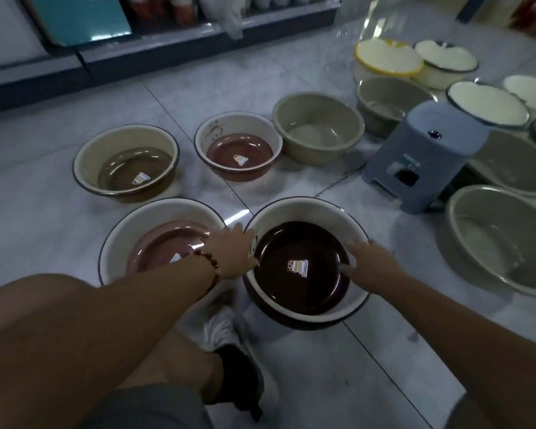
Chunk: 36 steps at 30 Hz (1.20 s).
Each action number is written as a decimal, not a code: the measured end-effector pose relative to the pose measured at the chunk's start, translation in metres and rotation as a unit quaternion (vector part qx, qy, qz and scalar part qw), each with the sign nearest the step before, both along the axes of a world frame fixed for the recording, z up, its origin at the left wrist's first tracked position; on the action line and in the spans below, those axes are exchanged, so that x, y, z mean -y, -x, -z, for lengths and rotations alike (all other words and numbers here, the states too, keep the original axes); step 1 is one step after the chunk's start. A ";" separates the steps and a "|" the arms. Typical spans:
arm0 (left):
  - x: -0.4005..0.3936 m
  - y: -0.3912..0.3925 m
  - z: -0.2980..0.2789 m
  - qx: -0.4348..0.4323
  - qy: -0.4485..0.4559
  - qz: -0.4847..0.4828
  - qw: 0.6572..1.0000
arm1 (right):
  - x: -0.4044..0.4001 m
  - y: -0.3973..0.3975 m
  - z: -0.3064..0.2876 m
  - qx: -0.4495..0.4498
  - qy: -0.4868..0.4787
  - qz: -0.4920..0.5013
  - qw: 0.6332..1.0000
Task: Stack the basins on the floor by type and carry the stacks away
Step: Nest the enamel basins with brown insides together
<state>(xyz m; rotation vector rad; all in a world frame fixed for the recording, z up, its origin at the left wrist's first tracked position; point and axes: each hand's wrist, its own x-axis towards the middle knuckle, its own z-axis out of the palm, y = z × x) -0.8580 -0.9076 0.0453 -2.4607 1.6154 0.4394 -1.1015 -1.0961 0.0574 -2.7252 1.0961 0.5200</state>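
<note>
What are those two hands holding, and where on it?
The dark brown basin: left hand grips its left rim, right hand its right rim.

Both your arms reach forward; your left hand (234, 252) and right hand (370, 263) grip with curled fingers (345, 269).

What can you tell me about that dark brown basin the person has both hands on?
The dark brown basin is round and glossy, plastic by its look, with a cream inner wall, a thin dark rim and a small sticker in the middle of its bottom. It sits upright on the floor, nearest the person, beside a pink basin. The left hand grips its left rim; the right hand reaches inside at its right wall.
</note>
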 end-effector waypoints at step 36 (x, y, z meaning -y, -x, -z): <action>-0.208 -0.082 -0.022 -0.019 -0.080 -0.192 0.978 | -0.190 -0.201 0.098 -0.066 -0.092 -0.089 0.990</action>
